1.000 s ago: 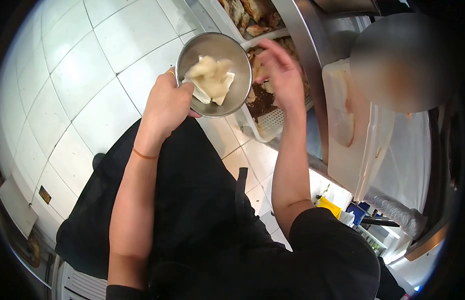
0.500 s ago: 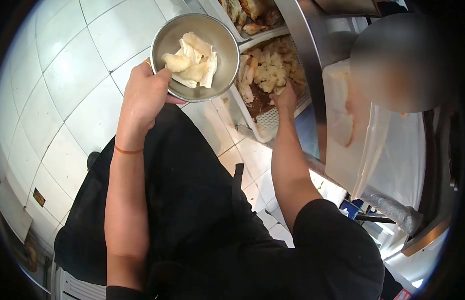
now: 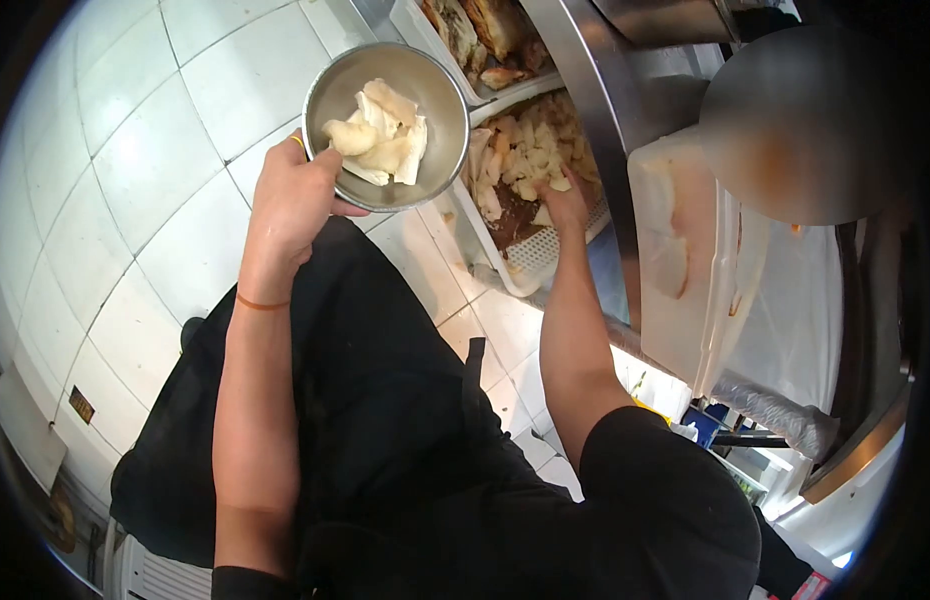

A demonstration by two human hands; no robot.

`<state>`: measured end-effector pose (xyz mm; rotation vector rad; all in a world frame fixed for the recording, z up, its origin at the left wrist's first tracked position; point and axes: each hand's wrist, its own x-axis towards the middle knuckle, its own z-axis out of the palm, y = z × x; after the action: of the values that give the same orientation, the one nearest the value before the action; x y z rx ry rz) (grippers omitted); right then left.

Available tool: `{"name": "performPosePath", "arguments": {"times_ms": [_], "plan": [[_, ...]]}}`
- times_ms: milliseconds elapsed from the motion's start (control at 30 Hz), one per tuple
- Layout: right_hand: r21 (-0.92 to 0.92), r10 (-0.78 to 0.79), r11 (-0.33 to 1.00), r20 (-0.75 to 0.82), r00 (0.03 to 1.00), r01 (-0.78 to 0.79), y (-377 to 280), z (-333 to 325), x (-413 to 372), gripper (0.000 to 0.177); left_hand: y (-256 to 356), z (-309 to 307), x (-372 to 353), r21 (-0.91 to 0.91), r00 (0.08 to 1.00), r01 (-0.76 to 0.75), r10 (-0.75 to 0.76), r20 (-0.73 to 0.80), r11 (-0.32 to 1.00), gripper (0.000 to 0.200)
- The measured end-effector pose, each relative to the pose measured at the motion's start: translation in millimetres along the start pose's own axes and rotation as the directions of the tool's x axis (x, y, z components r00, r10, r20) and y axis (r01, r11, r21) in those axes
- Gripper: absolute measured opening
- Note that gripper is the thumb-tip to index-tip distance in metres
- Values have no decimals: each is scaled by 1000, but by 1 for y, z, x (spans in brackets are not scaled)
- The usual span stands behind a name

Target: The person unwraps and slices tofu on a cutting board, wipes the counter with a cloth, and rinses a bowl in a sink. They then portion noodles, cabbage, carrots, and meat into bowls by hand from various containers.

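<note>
My left hand [image 3: 297, 190] grips the rim of a round metal bowl [image 3: 447, 160], with the thumb on the near edge and the fingers underneath. Several pale, cream-coloured slices of food [image 3: 380, 140] lie in the bowl. To the right, my right hand [image 3: 567, 207] reaches into a white perforated basket [image 3: 520, 275] of similar pale food pieces [image 3: 525, 145]. Its fingers are closed around a pale piece [image 3: 560, 184] at the near side of the pile. Part of the fingers is hidden among the food.
Beyond the basket, another white container [image 3: 472, 85] holds browned food pieces. A metal counter edge [image 3: 610, 130] runs along the right of the basket. Further right stands a translucent plastic box [image 3: 675, 250]. White floor tiles [image 3: 185, 230] spread out on the left.
My right hand has shifted slightly within the basket, and a pale piece now shows between its fingers. The bowl stays in my left hand, nearly still. The view has moved a little.
</note>
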<state>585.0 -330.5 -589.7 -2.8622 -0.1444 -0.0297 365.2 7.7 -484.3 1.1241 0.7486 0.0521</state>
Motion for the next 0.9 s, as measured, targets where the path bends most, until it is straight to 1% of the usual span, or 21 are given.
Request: {"name": "performPosePath", "arguments": {"times_ms": [33, 100, 133, 167, 233, 267, 333, 367, 400, 433, 467, 533, 600, 667, 700, 733, 767, 800, 833, 867, 900], "plan": [[90, 117, 988, 103, 988, -127, 18, 11, 13, 56, 3, 1, 0, 3, 1000, -9, 9, -4, 1000, 35], [170, 229, 948, 217, 949, -268, 26, 9, 19, 55, 9, 3, -3, -37, 999, -22, 21, -28, 999, 34], [303, 370, 846, 257, 893, -438, 21, 0, 16, 55, 7, 2, 1, -31, 999, -30, 29, -28, 999, 34], [419, 487, 696, 322, 812, -583, 17, -6, 12, 55, 1, 0, 7, -29, 1000, -20, 19, -11, 999, 34], [743, 454, 427, 316, 833, -515, 3, -17, -10, 53, 3, -6, 12, -58, 1000, -2, 2, -7, 998, 34], [755, 447, 403, 332, 831, -518, -21, -20, -26, 53, -2, -11, 20, -62, 999, 21, -20, 27, 998, 33], [817, 354, 527, 41, 934, -235, -89, -48, -65, 42, 3, -17, 22, -67, 996, 59, -54, 67, 996, 33], [763, 95, 646, -45, 995, -27, -119, -60, -81, 39, 9, -22, 21, -44, 993, 92, -88, 78, 995, 32], [684, -173, 702, -104, 979, 197, -150, -72, -96, 36, 17, -26, 18, -17, 988, 130, -128, 92, 991, 32], [586, -323, 719, -193, 927, 373, -187, -83, -106, 40, 25, -33, 13, -12, 977, 173, -171, 126, 985, 32], [469, -471, 700, -263, 842, 538, -225, -95, -113, 45, 39, -37, 6, 3, 978, 171, -170, 125, 985, 32], [320, -631, 734, -6, 776, 599, -289, -119, -121, 47, 69, -53, -10, 97, 965, 204, -217, 150, 974, 32], [413, -675, 702, 125, 727, 581, -314, -135, -124, 46, 98, -69, -26, 75, 973, 184, -192, 129, 980, 32], [379, -663, 717, 110, 740, 586, -353, -194, -127, 44, 142, -88, -45, 96, 974, 191, -201, 107, 977, 36], [604, -572, 708, 188, 798, 365, -367, -221, -129, 42, 164, -96, -55, 67, 973, 203, -209, 101, 977, 37], [769, -488, 631, 288, 824, 105, -375, -246, -130, 41, 187, -97, -65, 42, 971, 215, -218, 99, 976, 37], [794, -432, 604, 405, 806, -75, -380, -261, -134, 36, 212, -99, -75, 78, 963, 233, -242, 122, 969, 38], [798, -424, 598, 392, 816, -73, -387, -274, -135, 36, 237, -100, -83, 91, 963, 225, -236, 132, 970, 38], [765, -518, 626, 264, 814, 150, -395, -289, -135, 33, 258, -99, -92, 76, 965, 202, -212, 158, 976, 36], [692, -609, 627, 149, 779, 358, -403, -306, -139, 30, 278, -99, -102, 63, 964, 184, -192, 182, 981, 34], [698, -593, 628, 142, 793, 345, -407, -325, -144, 30, 298, -98, -109, 58, 954, 230, -237, 185, 971, 36]]}}
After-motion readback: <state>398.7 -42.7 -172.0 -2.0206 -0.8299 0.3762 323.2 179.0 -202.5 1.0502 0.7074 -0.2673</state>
